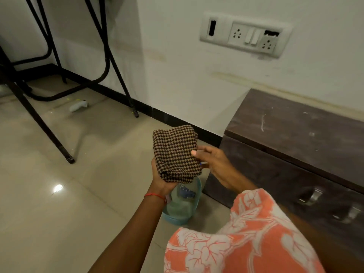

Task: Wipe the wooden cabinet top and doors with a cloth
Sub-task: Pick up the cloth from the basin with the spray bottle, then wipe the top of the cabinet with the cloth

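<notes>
Cloth (176, 154), brown-and-tan checked and folded thick, sits upright in my left hand (161, 179), whose fingers are curled around its lower end from beneath; my right hand (213, 164) touches its side, fingers loosely spread, thumb on the weave. Just right of me stands the low dark wooden cabinet (295, 134), its top scuffed with pale streaks. Below my hands a teal tub (184, 208) rests on glossy beige floor tiles (69, 203). A switch panel (244, 36) marks the white wall.

No readable txt, labels or nos. anywhere; switch panel (244, 36) unmarked.
</notes>
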